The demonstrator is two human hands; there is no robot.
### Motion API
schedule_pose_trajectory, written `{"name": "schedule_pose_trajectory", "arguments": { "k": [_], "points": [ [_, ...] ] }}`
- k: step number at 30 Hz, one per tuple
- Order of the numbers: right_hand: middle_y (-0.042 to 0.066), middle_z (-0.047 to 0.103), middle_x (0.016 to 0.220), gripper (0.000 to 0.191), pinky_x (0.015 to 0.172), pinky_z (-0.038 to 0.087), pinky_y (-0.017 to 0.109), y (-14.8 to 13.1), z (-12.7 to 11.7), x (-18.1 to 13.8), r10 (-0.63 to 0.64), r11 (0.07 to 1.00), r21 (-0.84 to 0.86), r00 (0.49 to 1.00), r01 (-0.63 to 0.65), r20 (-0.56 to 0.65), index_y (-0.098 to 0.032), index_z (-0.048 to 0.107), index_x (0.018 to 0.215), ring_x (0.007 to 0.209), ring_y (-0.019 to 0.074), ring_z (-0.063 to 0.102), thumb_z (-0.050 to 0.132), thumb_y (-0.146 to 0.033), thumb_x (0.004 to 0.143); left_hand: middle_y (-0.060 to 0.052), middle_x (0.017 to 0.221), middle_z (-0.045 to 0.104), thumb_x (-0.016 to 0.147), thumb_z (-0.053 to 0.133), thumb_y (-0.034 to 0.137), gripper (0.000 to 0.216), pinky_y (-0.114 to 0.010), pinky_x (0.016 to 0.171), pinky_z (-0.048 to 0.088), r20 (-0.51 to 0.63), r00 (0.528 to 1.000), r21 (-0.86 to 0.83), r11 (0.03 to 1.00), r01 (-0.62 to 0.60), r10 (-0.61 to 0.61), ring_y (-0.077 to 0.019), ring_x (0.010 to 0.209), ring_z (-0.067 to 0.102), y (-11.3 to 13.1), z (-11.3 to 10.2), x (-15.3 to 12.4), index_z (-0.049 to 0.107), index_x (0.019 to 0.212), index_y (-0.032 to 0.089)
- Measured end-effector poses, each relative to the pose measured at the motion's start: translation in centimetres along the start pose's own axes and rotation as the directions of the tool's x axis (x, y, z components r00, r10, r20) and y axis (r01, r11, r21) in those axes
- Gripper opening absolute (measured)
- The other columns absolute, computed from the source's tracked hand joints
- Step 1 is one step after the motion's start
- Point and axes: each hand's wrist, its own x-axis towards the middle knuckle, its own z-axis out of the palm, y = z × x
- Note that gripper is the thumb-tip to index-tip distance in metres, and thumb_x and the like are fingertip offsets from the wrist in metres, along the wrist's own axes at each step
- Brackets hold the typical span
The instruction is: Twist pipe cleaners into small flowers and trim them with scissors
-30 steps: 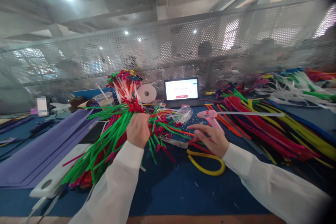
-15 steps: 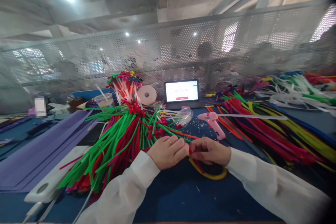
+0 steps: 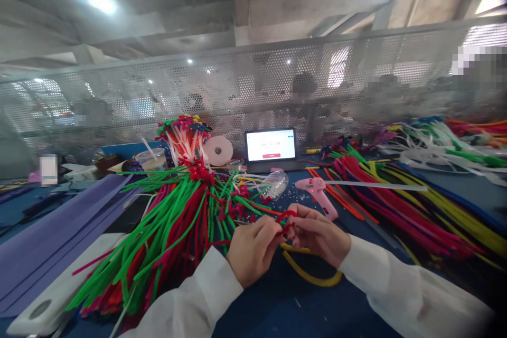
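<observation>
My left hand (image 3: 253,248) and my right hand (image 3: 319,235) meet above the blue table (image 3: 277,306), both pinched on a short red pipe cleaner (image 3: 285,217) that loops between the fingertips. Just left of my hands lies a big heap of green and red pipe cleaners (image 3: 170,227). Under my right hand a yellow pipe cleaner (image 3: 312,277) curls on the table.
A pink glue gun (image 3: 319,193) lies beyond my hands, with a tablet (image 3: 271,145) behind it. Long coloured pipe cleaners (image 3: 407,200) cover the right side. Purple foam sheets (image 3: 51,232) and a white board (image 3: 51,296) sit left. A perforated metal screen (image 3: 253,84) closes the back, with people behind it.
My left hand let go of the green and red bundle and came to the right hand. Both hands now hold a red pipe cleaner and have lifted it slightly.
</observation>
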Motion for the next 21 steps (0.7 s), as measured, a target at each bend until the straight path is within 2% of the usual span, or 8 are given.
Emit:
{"name": "schedule_pose_trajectory", "arguments": {
  "k": [3, 6, 9, 11, 13, 16, 18, 21],
  "points": [
    [0.000, 0.058, 0.056, 0.015, 0.044, 0.043, 0.016, -0.1, 0.1, -0.2, 0.070, 0.996, -0.065, 0.997, -0.067, 0.042, -0.015, 0.045, 0.072, 0.045, 0.0066, 0.054, 0.055, -0.027, 0.073, -0.004, 0.081, 0.058, 0.081, 0.038, 0.019, 0.012, -0.021, 0.062, 0.042, 0.005, 1.000, -0.118, 0.993, 0.010, -0.009, -0.0118, 0.072, 0.055, 0.1, -0.1, -0.1, 0.049, 0.086, 0.019],
    [-0.003, 0.051, 0.044, 0.024, 0.033, 0.033, 0.012, 0.0, 0.2, -0.2, 0.104, 0.982, -0.161, 0.994, -0.096, 0.043, -0.014, 0.046, 0.068, 0.032, 0.0039, 0.043, 0.050, -0.036, 0.075, -0.005, 0.078, 0.059, 0.082, 0.036, 0.020, 0.013, -0.022, 0.060, 0.042, 0.051, 0.999, -0.196, 0.980, 0.025, -0.015, -0.0121, 0.068, 0.056, 0.1, -0.2, -0.2, 0.049, 0.084, 0.019],
    [-0.006, 0.046, 0.038, 0.027, 0.028, 0.024, 0.011, 0.1, 0.4, -0.3, 0.051, 0.964, -0.262, 0.999, -0.053, -0.013, -0.014, 0.045, 0.066, 0.028, 0.0013, 0.034, 0.050, -0.038, 0.076, 0.000, 0.057, 0.055, 0.083, 0.034, 0.024, 0.012, -0.021, 0.053, 0.040, 0.117, 0.983, -0.313, 0.934, 0.174, -0.144, -0.0108, 0.052, 0.054, 0.5, -0.4, -0.2, 0.046, 0.082, 0.019],
    [-0.006, 0.047, 0.040, 0.024, 0.030, 0.024, 0.010, 0.1, 0.7, -0.4, -0.021, 0.944, -0.330, 0.999, 0.004, -0.047, -0.014, 0.045, 0.067, 0.029, 0.0004, 0.035, 0.052, -0.035, 0.075, 0.003, 0.051, 0.053, 0.084, 0.032, 0.028, 0.013, -0.020, 0.045, 0.038, 0.158, 0.948, -0.460, 0.829, 0.318, -0.276, -0.0091, 0.042, 0.051, 1.0, -0.3, -0.1, 0.042, 0.080, 0.020],
    [-0.006, 0.049, 0.042, 0.020, 0.031, 0.026, 0.010, 0.0, 1.0, -0.5, -0.105, 0.922, -0.380, 0.993, 0.079, -0.050, -0.014, 0.047, 0.070, 0.031, 0.0001, 0.036, 0.052, -0.032, 0.076, 0.003, 0.056, 0.055, 0.085, 0.029, 0.032, 0.015, -0.018, 0.036, 0.034, 0.205, 0.896, -0.631, 0.648, 0.428, -0.393, -0.0077, 0.036, 0.049, 1.5, -0.1, 0.2, 0.038, 0.080, 0.021],
    [-0.005, 0.052, 0.046, 0.016, 0.032, 0.029, 0.011, -0.1, 1.4, -0.6, -0.176, 0.902, -0.401, 0.984, 0.158, -0.008, -0.014, 0.047, 0.075, 0.032, 0.0009, 0.039, 0.053, -0.029, 0.076, 0.003, 0.058, 0.056, 0.083, 0.030, 0.038, 0.019, -0.016, 0.028, 0.028, 0.273, 0.828, -0.788, 0.381, 0.484, -0.489, -0.0074, 0.032, 0.047, 1.9, 0.5, 0.5, 0.035, 0.079, 0.020],
    [-0.005, 0.053, 0.048, 0.016, 0.032, 0.031, 0.011, -0.1, 1.6, -0.6, -0.184, 0.898, -0.405, 0.983, 0.172, 0.010, -0.014, 0.046, 0.075, 0.033, 0.0016, 0.041, 0.053, -0.029, 0.076, 0.003, 0.055, 0.055, 0.081, 0.035, 0.039, 0.020, -0.015, 0.028, 0.029, 0.276, 0.809, -0.823, 0.307, 0.478, -0.519, -0.0074, 0.032, 0.048, 2.0, 0.8, 0.7, 0.036, 0.078, 0.019],
    [-0.004, 0.054, 0.048, 0.017, 0.033, 0.033, 0.012, 0.2, 1.6, -0.5, -0.186, 0.891, -0.424, 0.982, 0.161, -0.017, -0.014, 0.046, 0.075, 0.033, 0.0022, 0.043, 0.053, -0.030, 0.075, 0.002, 0.056, 0.057, 0.077, 0.045, 0.037, 0.020, -0.016, 0.032, 0.035, 0.220, 0.806, -0.832, 0.325, 0.449, -0.550, -0.0075, 0.036, 0.050, 2.2, 0.7, 0.7, 0.041, 0.076, 0.017]
  ]
}}
